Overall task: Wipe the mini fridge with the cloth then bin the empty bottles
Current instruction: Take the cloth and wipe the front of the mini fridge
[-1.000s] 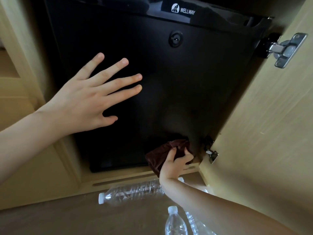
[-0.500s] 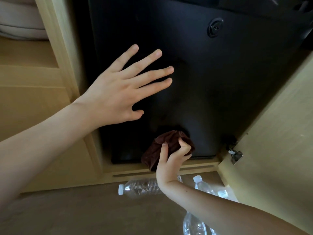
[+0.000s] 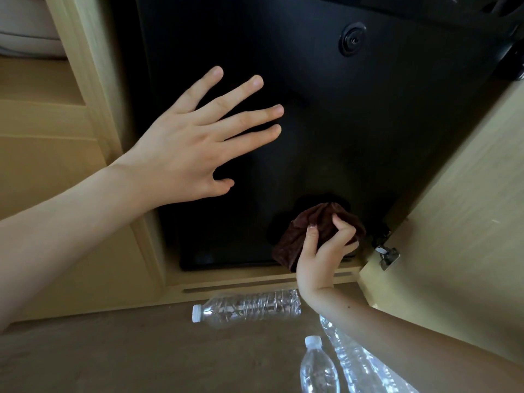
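Observation:
The black mini fridge [image 3: 354, 131] sits inside a light wooden cabinet, its door shut, with a round lock [image 3: 353, 41] near the top. My left hand [image 3: 198, 146] is spread flat in front of the door's left half, holding nothing. My right hand [image 3: 323, 256] grips a bunched dark brown cloth [image 3: 309, 228] against the door's lower right corner. Three clear plastic bottles lie or stand on the floor below: one on its side [image 3: 246, 306], one upright [image 3: 319, 370], one slanted [image 3: 357, 364] under my right forearm.
The open cabinet door [image 3: 459, 236] stands at the right with a metal hinge [image 3: 388, 255] near my right hand. Wooden shelves [image 3: 42, 117] lie to the left of the fridge. The brown floor [image 3: 113, 358] spreads below.
The view has shifted a little. My right hand has slid the cloth to the right along the door's bottom edge. My left hand stays spread against the door.

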Available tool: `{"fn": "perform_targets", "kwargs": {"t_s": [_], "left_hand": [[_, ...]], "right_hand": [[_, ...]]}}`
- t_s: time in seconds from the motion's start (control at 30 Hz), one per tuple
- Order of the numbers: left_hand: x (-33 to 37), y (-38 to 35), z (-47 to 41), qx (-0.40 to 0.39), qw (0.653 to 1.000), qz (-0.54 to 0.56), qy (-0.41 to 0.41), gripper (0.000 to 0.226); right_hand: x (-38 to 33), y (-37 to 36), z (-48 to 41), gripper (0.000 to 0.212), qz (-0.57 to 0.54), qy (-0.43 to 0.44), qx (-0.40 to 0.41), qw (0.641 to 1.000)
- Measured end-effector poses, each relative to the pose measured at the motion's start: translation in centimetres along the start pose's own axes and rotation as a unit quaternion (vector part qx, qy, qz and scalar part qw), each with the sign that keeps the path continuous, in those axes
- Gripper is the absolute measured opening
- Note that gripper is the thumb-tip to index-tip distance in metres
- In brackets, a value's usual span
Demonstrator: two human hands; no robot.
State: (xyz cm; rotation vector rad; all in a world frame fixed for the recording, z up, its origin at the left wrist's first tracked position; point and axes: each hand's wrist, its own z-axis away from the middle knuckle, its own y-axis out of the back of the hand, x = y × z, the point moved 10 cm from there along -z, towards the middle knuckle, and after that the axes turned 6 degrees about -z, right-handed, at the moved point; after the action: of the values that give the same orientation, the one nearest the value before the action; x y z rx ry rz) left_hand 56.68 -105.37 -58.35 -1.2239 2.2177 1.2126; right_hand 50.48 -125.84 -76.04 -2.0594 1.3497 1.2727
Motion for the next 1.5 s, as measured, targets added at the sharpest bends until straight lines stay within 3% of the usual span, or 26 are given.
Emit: {"fn": "perform_targets", "kwargs": {"t_s": [0.43,0.67,1.0,1.5], "left_hand": [[0.0,-0.2,0.0,-0.026,0.999,-0.017,-0.008,0.101],[0.1,0.0,0.0,-0.029,0.999,-0.037,-0.016,0.100],[0.6,-0.7,3.1,-0.050,0.998,-0.017,-0.035,0.090],[1.0,-1.1,4.0,-0.065,0.997,-0.015,-0.033,0.088]], "right_hand": [[-4.5,-7.9,7.4,0.035,-0.048,0.004,-0.079,0.996],[-4.4,-6.8,5.5,0.030,-0.045,0.028,-0.176,0.983],[-3.3,-3.5,1.5,0.030,0.017,0.095,-0.142,0.985],[-3.5,-10.1,9.5,0.036,-0.032,-0.027,-0.101,0.994]]}}
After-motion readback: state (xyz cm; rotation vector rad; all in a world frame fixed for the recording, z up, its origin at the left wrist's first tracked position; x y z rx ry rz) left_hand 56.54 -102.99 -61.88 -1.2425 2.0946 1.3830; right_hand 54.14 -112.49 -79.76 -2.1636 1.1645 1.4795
